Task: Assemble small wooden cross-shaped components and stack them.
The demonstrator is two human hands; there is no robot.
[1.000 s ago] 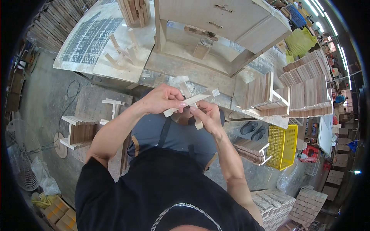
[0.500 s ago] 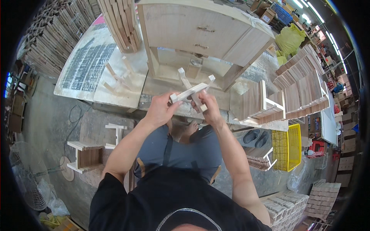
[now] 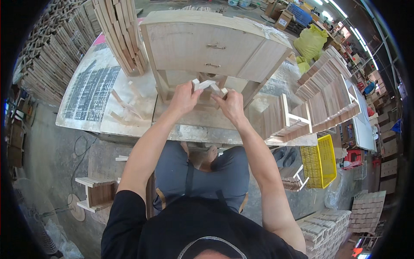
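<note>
Both my hands grip a small pale wooden frame [image 3: 205, 85] of crossed bars, raised over the work table in front of a wooden cabinet. My left hand [image 3: 184, 98] closes on its left end, thumb along the bar. On the right end, my right hand [image 3: 231, 105] is closed, fingers around a bar. Part of the frame is hidden behind my hands. The cabinet [image 3: 185, 49] has two small handles on its front and a hollow space beneath, just beyond the frame. A similar loose wooden frame [image 3: 126, 105] lies on the table to the left.
Tall wooden slats [image 3: 122, 47] stand at the table's far left. Stacked wooden frames [image 3: 276, 118] line its right side. The table's front edge [image 3: 194, 134] runs before my knees. A yellow crate [image 3: 318, 166] and dark sandals [image 3: 284, 156] are at floor right; more stacked frames [image 3: 102, 195] stand left.
Both hands have moved away from me with the wooden frame, toward the cabinet's lower opening. The frame has turned in my grip. The whole view has shifted slightly.
</note>
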